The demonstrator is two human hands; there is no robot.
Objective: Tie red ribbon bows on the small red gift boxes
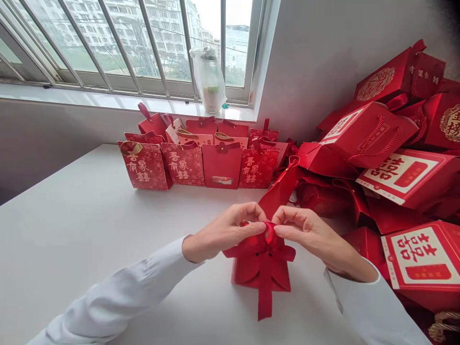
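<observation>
A small red gift box [247, 274] stands on the white table in front of me, with a red ribbon [265, 297] across its top and one tail hanging down its near side. My left hand [230, 227] pinches the ribbon's loop from the left, thumb against fingertips. From the right, my right hand [305, 232] pinches the same loop close by. The two sets of fingertips nearly meet above the box. Part of the box's top is hidden behind my hands and the ribbon.
Several red gift bags [222, 165] stand in rows at the table's back. A heap of red boxes [417, 261] fills the right side, with another red box [282, 189] leaning just beyond my hands. A plastic-wrapped jar [211, 88] sits on the windowsill [143, 101]. White tabletop [89, 215] extends left.
</observation>
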